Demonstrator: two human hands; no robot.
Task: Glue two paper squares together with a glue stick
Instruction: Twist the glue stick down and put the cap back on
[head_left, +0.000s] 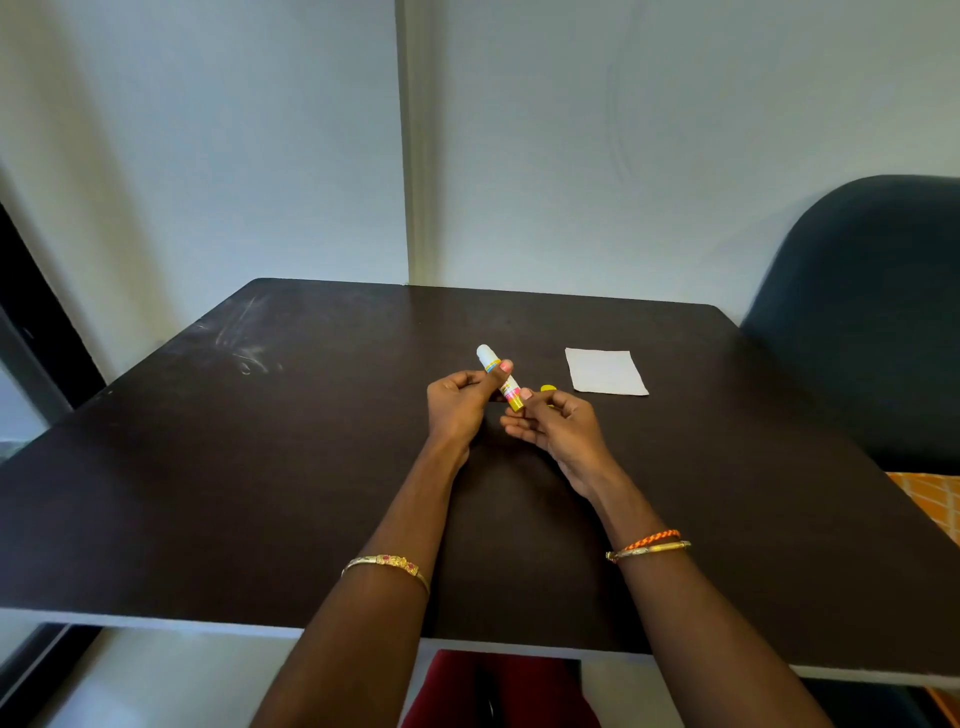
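Left of centre in the frame, the left hand (460, 402) was clamped round the barrel of the glue stick (498, 378), thumb pressed along its side, the stick tilted with its white end up and away toward the upper left. Just right of that, the right hand (553, 423) pinched the yellow base between thumb and fingertips, so both hands were closed on the one tube, held just above the dark table (260, 467). Whether that white end was bare glue or a cap, the view didn't settle. A small yellow piece, probably the cap (548, 388), peeked out behind the right-hand fingers. Further right, flat on the table and well apart from the hands, lay the white paper squares (605, 371); only one sheet outline showed, so a second may have sat stacked beneath it.

Handling call: the stick looked light, rigid and smooth plastic, best gripped mid-barrel while the base gets twisted. The paper looked thin, floppy and easy to crease or skid, so it would want pinning at a corner or edge
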